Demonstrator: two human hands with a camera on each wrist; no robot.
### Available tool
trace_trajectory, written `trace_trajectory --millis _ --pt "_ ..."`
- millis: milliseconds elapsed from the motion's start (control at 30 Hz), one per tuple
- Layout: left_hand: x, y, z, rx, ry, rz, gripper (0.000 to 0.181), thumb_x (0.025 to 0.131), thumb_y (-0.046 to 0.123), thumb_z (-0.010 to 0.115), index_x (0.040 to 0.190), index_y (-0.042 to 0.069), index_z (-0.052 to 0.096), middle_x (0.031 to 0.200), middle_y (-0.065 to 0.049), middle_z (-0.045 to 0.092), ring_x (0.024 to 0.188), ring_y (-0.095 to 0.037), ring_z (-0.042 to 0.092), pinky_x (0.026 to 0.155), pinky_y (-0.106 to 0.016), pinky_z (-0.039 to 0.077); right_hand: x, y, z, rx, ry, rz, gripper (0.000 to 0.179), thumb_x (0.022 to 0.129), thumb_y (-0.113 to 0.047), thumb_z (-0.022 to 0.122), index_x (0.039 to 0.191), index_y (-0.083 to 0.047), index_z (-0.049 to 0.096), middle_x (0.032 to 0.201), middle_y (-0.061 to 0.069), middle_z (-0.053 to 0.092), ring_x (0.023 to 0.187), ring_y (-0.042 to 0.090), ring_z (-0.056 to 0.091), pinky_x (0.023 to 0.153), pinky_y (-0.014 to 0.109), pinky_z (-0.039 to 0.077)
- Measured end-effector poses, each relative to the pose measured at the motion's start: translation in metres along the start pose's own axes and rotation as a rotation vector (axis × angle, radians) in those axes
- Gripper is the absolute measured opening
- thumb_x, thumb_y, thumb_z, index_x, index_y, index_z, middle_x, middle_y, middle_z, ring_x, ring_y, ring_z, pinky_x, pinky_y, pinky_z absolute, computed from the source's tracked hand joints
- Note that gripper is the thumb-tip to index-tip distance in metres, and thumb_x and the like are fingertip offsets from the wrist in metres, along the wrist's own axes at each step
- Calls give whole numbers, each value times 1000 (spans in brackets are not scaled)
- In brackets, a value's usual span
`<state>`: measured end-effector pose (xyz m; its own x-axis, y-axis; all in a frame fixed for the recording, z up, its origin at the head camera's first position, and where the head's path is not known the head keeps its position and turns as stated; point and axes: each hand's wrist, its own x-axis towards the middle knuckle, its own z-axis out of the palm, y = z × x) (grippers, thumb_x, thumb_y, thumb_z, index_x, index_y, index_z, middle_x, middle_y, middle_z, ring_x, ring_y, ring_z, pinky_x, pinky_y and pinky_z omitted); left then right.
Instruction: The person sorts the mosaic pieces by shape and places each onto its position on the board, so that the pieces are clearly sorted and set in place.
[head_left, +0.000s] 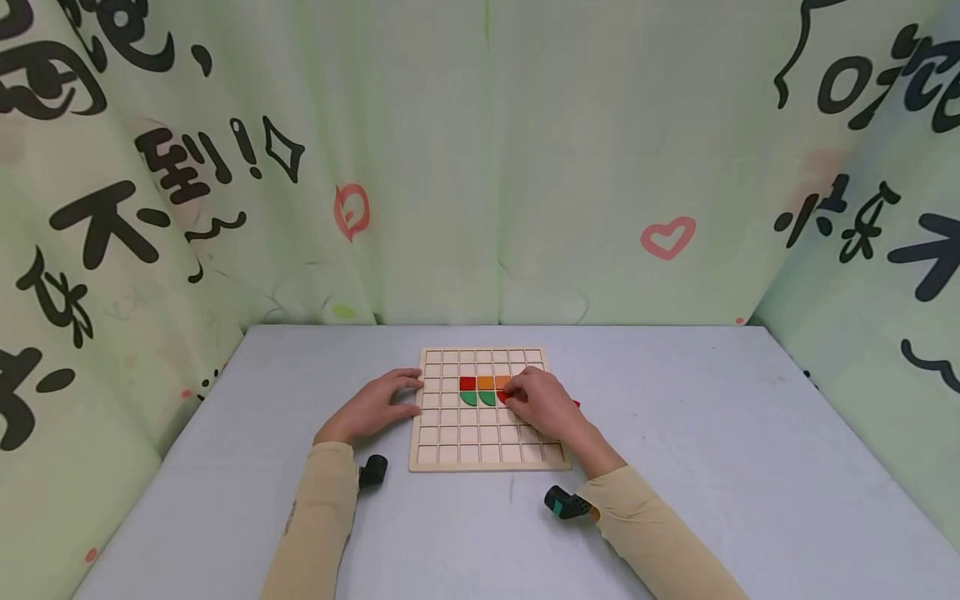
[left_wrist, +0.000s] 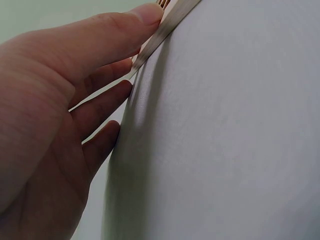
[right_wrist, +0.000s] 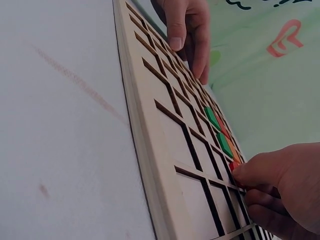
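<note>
A wooden grid board (head_left: 490, 468) lies on the table. One of its rows holds a red square (head_left: 467, 383) and orange squares (head_left: 485, 382). Below them sit two green quarter-round pieces (head_left: 477, 399), seen as green blocks (right_wrist: 224, 144) in the right wrist view. At the end of that lower row my right hand (head_left: 546, 404) pinches a red rounded piece (head_left: 502, 397), mostly covered by the fingers. My left hand (head_left: 378, 404) rests at the board's left edge, fingers extended; in the left wrist view its thumb (left_wrist: 147, 14) lies on the rim.
A bit of red (head_left: 577, 403) shows just past the right hand, at the board's right side. Black wrist cameras (head_left: 372, 472) hang under both sleeves. The white table (head_left: 675, 400) spreads around the board, with printed curtains (head_left: 570, 167) behind and at the sides.
</note>
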<state>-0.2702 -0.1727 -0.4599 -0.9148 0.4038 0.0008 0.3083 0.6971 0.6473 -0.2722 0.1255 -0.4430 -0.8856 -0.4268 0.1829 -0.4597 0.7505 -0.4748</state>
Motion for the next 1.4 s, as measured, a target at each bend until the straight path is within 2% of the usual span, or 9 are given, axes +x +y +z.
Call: trace_trajectory --millis 567,933,1133,1400 --pt "0 0 -1 8 -11 -9 49 90 24 72 134 4 59 151 -8 42 141 -29 34 115 -45 31 -1 1 0 -11 11 -6 12 86 -5 71 97 -1 75 90 6 65 80 18 57 71 29 50" --pt "-1 1 -1 -4 -1 5 47 90 22 72 132 4 59 149 -9 44 140 -30 36 114 -46 33 -4 2 -11 -14 47 70 16 89 -11 71 101 -3 75 94 6 66 83 18 57 74 31 53" --pt "0 0 -1 4 -8 -3 48 90 23 72 133 4 59 150 -9 43 141 -29 35 114 -45 32 -14 16 -24 -2 50 123 19 90 -13 70 105 -2 74 99 8 64 84 19 58 75 32 54" --pt "-1 1 -1 5 -5 6 48 90 23 72 133 4 59 150 -9 43 140 -30 36 114 -46 33 -33 45 -44 0 60 196 21 90 -13 68 106 -1 72 99 11 64 85 21 60 76 36 54"
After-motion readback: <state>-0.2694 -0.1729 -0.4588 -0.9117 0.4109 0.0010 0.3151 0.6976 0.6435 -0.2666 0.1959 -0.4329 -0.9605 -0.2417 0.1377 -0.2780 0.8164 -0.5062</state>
